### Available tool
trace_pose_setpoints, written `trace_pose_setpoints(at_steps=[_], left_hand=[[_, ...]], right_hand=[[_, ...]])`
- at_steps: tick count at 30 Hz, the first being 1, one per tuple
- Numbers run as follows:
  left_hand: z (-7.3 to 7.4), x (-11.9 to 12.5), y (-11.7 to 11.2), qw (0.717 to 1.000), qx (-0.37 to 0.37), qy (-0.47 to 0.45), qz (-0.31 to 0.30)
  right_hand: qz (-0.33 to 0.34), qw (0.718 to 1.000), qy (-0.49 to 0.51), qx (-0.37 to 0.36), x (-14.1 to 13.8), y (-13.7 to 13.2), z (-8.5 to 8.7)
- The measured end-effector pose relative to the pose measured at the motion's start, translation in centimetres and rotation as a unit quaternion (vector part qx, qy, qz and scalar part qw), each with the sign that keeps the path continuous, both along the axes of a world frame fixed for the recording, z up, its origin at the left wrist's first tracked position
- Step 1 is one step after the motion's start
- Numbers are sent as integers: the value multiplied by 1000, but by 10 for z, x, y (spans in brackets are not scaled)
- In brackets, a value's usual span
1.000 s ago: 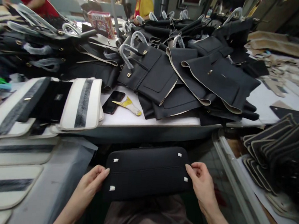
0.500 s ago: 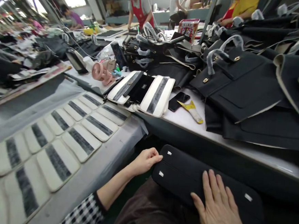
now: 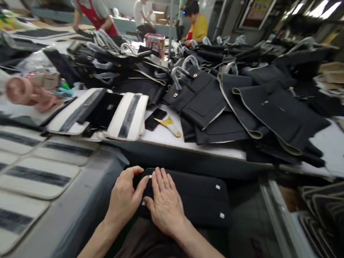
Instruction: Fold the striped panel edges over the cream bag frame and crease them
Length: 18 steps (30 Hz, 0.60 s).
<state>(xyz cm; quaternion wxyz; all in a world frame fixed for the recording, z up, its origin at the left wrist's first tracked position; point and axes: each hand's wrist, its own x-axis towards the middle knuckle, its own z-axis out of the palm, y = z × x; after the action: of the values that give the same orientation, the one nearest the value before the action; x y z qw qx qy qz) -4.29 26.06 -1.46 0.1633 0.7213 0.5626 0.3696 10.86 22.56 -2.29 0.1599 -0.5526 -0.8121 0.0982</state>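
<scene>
A black oblong bag base panel (image 3: 196, 197) with small white tabs lies across my lap, below the table edge. My left hand (image 3: 124, 198) grips its left end, fingers curled over the edge and thumb near a white tab. My right hand (image 3: 165, 201) lies flat on the panel's left part, fingers stretched out and close together, right beside the left hand.
The white table (image 3: 212, 145) carries a heap of black bag panels (image 3: 250, 103), a phone (image 3: 155, 119) and a yellow-handled tool (image 3: 169, 125). White pads with grey stripes (image 3: 36, 176) lie on the left bench. A pink fan (image 3: 30, 93) stands far left. Other people work at the back.
The camera swung back right. My right hand slid from the panel's middle to its left end, meeting my left hand, which still holds that end.
</scene>
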Motion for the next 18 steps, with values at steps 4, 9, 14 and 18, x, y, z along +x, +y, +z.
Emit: trace_pose_setpoints(at_steps=[4, 9, 14, 18], left_hand=[[-7, 39, -2, 967, 120, 192, -115], [-33, 45, 7, 949, 81, 289, -92], [-32, 48, 19, 971, 7, 212, -107], [-31, 45, 25, 986, -52, 98, -126]], right_hand=[[-65, 997, 7, 40, 58, -11, 18], [-233, 961, -120, 85, 155, -32, 7], [-287, 953, -88, 42, 191, -27, -10], [-309, 942, 125, -25, 207, -14, -6]])
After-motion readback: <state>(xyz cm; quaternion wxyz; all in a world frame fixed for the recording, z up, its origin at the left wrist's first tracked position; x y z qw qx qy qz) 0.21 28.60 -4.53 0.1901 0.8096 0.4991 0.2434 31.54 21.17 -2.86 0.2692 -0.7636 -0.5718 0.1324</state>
